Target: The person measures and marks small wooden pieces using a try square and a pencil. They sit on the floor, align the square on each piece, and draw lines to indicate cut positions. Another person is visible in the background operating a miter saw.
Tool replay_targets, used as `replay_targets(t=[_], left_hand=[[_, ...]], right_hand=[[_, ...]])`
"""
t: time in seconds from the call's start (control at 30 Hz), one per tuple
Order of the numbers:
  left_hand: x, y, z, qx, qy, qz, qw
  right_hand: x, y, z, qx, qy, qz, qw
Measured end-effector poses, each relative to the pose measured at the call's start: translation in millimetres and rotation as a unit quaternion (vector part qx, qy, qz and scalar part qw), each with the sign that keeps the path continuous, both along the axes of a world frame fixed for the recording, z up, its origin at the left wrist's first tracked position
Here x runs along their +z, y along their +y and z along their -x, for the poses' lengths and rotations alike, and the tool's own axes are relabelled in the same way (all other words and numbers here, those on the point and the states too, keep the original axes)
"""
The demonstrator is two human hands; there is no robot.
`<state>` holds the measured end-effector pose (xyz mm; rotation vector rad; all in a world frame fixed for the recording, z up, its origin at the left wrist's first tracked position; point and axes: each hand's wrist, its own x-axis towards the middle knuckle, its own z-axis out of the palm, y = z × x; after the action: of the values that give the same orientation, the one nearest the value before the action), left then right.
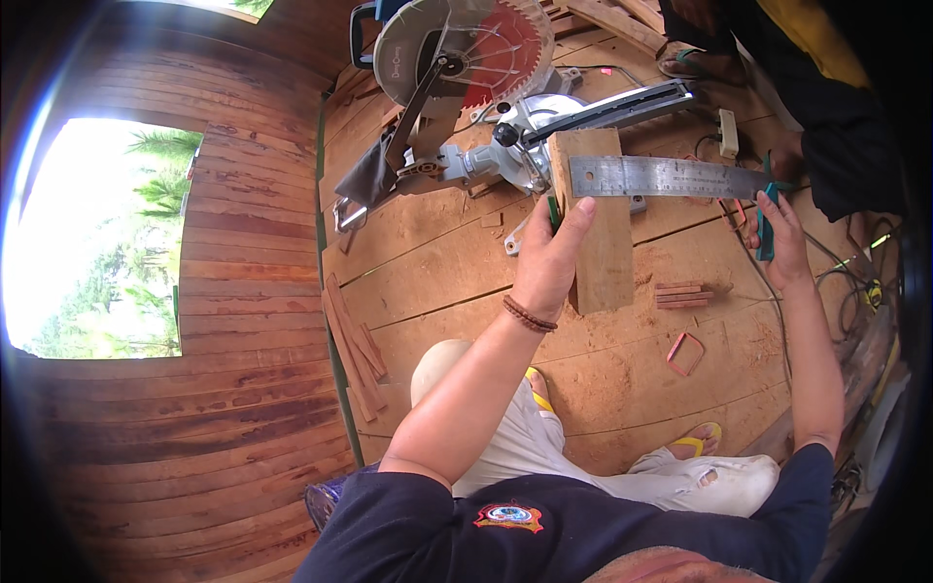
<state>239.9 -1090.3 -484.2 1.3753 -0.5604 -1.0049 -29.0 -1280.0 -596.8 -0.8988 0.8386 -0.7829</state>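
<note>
My left hand (547, 255) is closed round the left edge of a pale wooden board (604, 255), its thumb pressed against the face. A small green object (554, 215), too hidden to name, shows between that hand and the wood. On the right, my right hand (785, 241) grips the teal handle of a try square (671, 177). The square's steel blade reaches leftward, and its far end overlaps the upper part of the board.
A mitre saw (457, 58) with a large toothed blade stands beyond the board. Small wood strips (682, 295) and a red rectangular loop (685, 354) lie on the plank floor. Long offcuts (350, 345) rest by the left wall. Another person's dark-clothed leg (836, 155) is at upper right, near cables.
</note>
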Motion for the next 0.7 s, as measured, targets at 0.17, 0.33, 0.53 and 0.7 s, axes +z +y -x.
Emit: replay_targets(t=[0.17, 0.33, 0.53, 0.7], left_hand=[[-6.7, -0.6, -2.5, 0.024, -0.054, 0.004, 0.998], [-9.9, -1.1, -5.0, 0.033, -0.08, -0.004, 0.996], [-11.5, -1.9, -6.5, 0.024, -0.08, -0.002, 0.996], [-11.7, -2.2, -6.0, 0.031, -0.081, -0.007, 0.996]], right_hand=[[2.3, 0.6, -3.3, 0.003, 0.016, 0.013, 1.0], [5.3, 2.1, -5.9, 0.007, 0.021, 0.006, 1.0], [4.5, 3.0, -8.4, 0.001, 0.025, 0.001, 1.0], [3.8, 2.9, -9.1, 0.005, 0.031, 0.003, 1.0]])
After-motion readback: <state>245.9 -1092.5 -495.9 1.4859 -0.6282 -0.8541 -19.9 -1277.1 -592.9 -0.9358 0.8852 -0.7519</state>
